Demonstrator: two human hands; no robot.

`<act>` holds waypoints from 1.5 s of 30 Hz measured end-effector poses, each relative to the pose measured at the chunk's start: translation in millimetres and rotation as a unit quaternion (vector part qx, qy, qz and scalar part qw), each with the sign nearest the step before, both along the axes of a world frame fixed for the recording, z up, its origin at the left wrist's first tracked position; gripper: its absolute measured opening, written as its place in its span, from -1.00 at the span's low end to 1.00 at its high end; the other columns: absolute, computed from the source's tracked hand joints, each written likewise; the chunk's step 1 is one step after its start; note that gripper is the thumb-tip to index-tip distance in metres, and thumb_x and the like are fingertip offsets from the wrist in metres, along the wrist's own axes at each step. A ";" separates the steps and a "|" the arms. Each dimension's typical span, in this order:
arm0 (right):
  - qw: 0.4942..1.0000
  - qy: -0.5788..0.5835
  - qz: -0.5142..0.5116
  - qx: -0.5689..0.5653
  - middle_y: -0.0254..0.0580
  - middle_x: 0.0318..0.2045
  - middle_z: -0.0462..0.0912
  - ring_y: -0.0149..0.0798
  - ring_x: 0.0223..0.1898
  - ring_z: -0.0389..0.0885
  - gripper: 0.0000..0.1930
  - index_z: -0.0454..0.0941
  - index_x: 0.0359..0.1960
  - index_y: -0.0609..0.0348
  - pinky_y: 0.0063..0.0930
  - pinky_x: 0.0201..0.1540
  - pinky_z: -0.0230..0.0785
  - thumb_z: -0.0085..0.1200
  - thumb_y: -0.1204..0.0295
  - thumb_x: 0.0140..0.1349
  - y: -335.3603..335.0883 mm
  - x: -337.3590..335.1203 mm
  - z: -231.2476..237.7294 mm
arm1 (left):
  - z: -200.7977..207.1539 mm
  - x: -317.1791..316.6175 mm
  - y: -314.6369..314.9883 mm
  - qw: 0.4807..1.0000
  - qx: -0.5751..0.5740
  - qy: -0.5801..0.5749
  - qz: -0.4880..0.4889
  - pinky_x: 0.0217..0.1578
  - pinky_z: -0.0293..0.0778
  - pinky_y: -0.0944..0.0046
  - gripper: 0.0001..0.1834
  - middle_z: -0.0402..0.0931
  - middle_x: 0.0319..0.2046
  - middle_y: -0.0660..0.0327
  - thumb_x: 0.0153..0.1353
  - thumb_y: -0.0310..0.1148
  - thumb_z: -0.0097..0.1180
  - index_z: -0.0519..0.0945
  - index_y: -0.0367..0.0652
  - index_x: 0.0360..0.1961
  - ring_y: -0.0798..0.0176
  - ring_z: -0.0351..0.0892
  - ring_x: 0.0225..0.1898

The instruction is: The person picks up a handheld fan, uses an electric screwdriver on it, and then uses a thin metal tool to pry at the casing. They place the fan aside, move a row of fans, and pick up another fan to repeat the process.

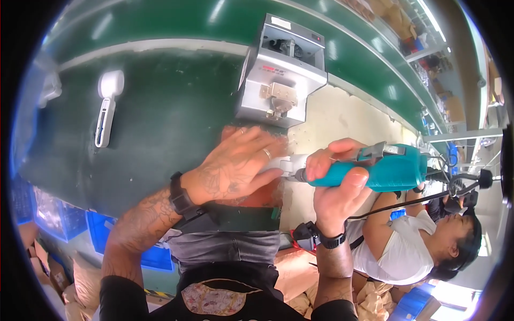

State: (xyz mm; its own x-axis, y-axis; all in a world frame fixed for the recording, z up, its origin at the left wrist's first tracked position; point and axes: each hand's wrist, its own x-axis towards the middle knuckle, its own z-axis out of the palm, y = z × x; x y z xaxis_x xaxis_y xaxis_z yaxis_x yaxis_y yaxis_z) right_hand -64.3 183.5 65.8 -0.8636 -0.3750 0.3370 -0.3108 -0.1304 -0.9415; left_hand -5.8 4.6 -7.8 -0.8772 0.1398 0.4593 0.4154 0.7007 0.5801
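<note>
My right hand (340, 192) is wrapped round a teal electric screwdriver (393, 170), held almost level with its tip toward the left. My left hand (233, 166) is closed on a white plastic part (288, 165), pinched between thumb and fingers at the screwdriver's tip. Motion smears the fingertips, and most of the part is hidden behind them. Beneath the left hand lies a reddish-brown mat (262, 197). Farther left, a white plastic device (105, 115) with a round head and a slotted handle lies apart from both hands.
Beyond my hands stands a grey box-shaped machine (284, 72) with small dark pieces in its top opening. A dark cable trails from the screwdriver. Another person (407, 241) in a white top is at the right. Blue bins (99, 230) stand below the green tabletop (160, 134).
</note>
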 end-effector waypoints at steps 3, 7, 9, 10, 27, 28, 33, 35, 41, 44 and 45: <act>1.000 0.000 -0.004 0.006 -0.18 -0.56 0.45 -0.26 -0.55 0.45 -0.18 0.38 -0.02 0.33 -0.34 -0.44 0.35 0.02 -0.37 0.32 3.1 3.5 -1.1 | -2.2 0.9 0.1 1.000 -0.025 0.007 0.005 0.05 0.49 0.08 -0.51 0.58 0.04 0.17 0.15 -0.26 0.38 0.63 -0.11 0.11 0.00 0.54 -0.03; 1.000 -0.004 -0.021 0.002 -0.19 -0.54 0.44 -0.27 -0.54 0.45 -0.19 0.36 -0.01 0.33 -0.37 -0.43 0.35 0.04 -0.36 0.31 16.6 18.4 -0.3 | 1.9 2.9 1.2 1.000 -0.016 -0.002 0.010 0.04 0.49 0.08 -0.46 0.58 0.05 0.16 0.07 -0.27 0.43 0.63 -0.11 0.12 0.01 0.54 -0.03; 0.999 -0.003 -0.050 -0.001 -0.20 -0.53 0.44 -0.27 -0.52 0.46 -0.20 0.36 -0.01 0.33 -0.38 -0.43 0.36 0.05 -0.35 0.32 28.2 26.5 -11.3 | 4.7 3.6 1.1 1.000 -0.026 -0.014 0.003 0.03 0.49 0.07 -0.42 0.58 0.03 0.15 0.04 -0.25 0.47 0.63 -0.10 0.13 0.01 0.54 -0.04; 0.998 0.004 -0.056 0.012 -0.17 -0.50 0.46 -0.25 -0.49 0.49 -0.20 0.35 0.01 0.34 -0.36 -0.42 0.38 0.05 -0.33 0.33 35.3 29.9 -15.7 | 4.4 3.8 1.6 1.000 -0.026 -0.015 0.000 0.03 0.49 0.07 -0.42 0.58 0.03 0.15 0.04 -0.25 0.47 0.63 -0.10 0.13 0.01 0.54 -0.04; 0.889 0.176 -0.044 0.420 0.05 -0.18 0.56 0.08 -0.16 0.54 -0.49 0.51 0.16 0.27 -0.15 -0.12 0.47 0.24 0.65 0.11 83.0 81.3 -81.0 | -10.7 6.6 -2.4 0.835 0.547 -0.041 0.038 -0.26 0.46 0.35 -0.45 0.46 -0.22 0.25 0.46 -0.40 0.05 0.16 -0.20 0.39 0.42 0.45 -0.30; 0.886 0.147 -0.036 0.439 0.11 -0.17 0.57 0.11 -0.18 0.58 -0.45 0.48 0.20 0.32 -0.11 -0.15 0.48 0.15 0.70 0.09 83.9 80.6 -75.5 | -14.1 8.7 -5.8 0.836 0.545 -0.047 0.034 -0.24 0.47 0.34 -0.43 0.46 -0.19 0.25 0.45 -0.38 0.07 0.17 -0.23 0.39 0.42 0.45 -0.27; 0.918 0.016 -0.212 0.336 -0.16 -0.36 0.56 -0.30 -0.30 0.51 -0.62 0.59 -0.03 0.36 -0.36 -0.27 0.35 -0.23 0.68 0.20 97.4 76.8 -75.1 | -21.2 6.3 -9.1 0.878 0.468 -0.026 0.099 -0.33 0.46 0.33 -0.47 0.46 -0.22 0.13 0.40 -0.24 0.05 0.20 -0.23 0.27 0.36 0.46 -0.35; 0.925 -0.003 -0.224 0.306 -0.27 -0.36 0.50 -0.43 -0.35 0.39 -0.73 0.58 -0.04 0.36 -0.52 -0.31 0.22 -0.13 0.59 0.33 94.0 83.8 -61.6 | -25.2 9.0 -7.8 0.865 0.495 -0.032 0.083 0.03 0.43 0.26 -0.38 0.42 0.02 0.16 0.42 -0.22 0.14 0.23 -0.32 0.35 0.36 0.42 -0.03; 0.944 0.099 -0.124 0.290 0.03 -0.18 0.70 -0.16 -0.42 0.57 -0.67 0.56 0.12 0.39 -0.28 -0.29 0.45 0.15 0.50 0.36 56.3 101.1 -25.5 | -28.2 9.7 -5.4 0.888 0.444 0.009 0.119 0.12 0.39 0.19 -0.38 0.41 0.04 0.13 0.40 -0.27 0.18 0.24 -0.32 0.34 0.27 0.40 0.04; 0.941 0.181 -0.095 0.271 0.00 -0.21 0.73 -0.20 -0.48 0.56 -0.65 0.58 0.14 0.37 -0.33 -0.38 0.42 0.17 0.55 0.32 39.7 88.9 -27.9 | -25.5 9.5 -3.4 0.896 0.421 0.001 0.139 0.12 0.38 0.17 -0.37 0.41 0.05 0.11 0.37 -0.31 0.20 0.24 -0.33 0.34 0.25 0.41 0.06; 0.935 0.209 -0.089 0.272 -0.05 -0.26 0.74 -0.26 -0.47 0.57 -0.67 0.60 0.12 0.35 -0.44 -0.36 0.42 0.14 0.54 0.34 36.3 87.5 -27.7 | -24.8 9.3 -3.2 0.903 0.400 -0.006 0.155 0.13 0.38 0.16 -0.36 0.41 0.06 0.10 0.36 -0.32 0.21 0.24 -0.33 0.34 0.24 0.41 0.07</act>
